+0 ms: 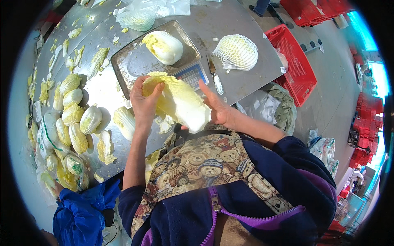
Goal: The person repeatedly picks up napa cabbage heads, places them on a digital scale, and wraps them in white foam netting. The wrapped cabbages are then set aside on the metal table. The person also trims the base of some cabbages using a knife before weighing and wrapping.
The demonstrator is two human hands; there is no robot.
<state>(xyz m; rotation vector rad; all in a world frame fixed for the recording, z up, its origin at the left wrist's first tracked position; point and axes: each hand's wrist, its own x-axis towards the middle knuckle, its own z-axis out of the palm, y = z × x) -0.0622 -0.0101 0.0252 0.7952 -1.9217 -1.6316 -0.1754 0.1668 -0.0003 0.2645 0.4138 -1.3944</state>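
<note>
A loose napa cabbage leaf [180, 106], pale yellow with a broad white rib, is held in front of my apron. My left hand [144, 100] pinches its frilly upper end, thumb on top. Around the white base end curls my right hand [218, 107], with fingertips showing beneath the rib and one digit extended. Just beyond the leaf, a whole napa cabbage [164, 47] lies on the metal pan [132, 66] of a scale, whose blue keypad [192, 75] is partly covered by the leaf. A knife [214, 73] rests to the right of the scale.
A cabbage in a white foam net [237, 52] sits near the right table edge. Several cabbages [74, 113] and scraps cover the left side of the steel table [209, 18]. A red crate [292, 64] stands to the right. A person in a blue sleeve [80, 212] is at lower left.
</note>
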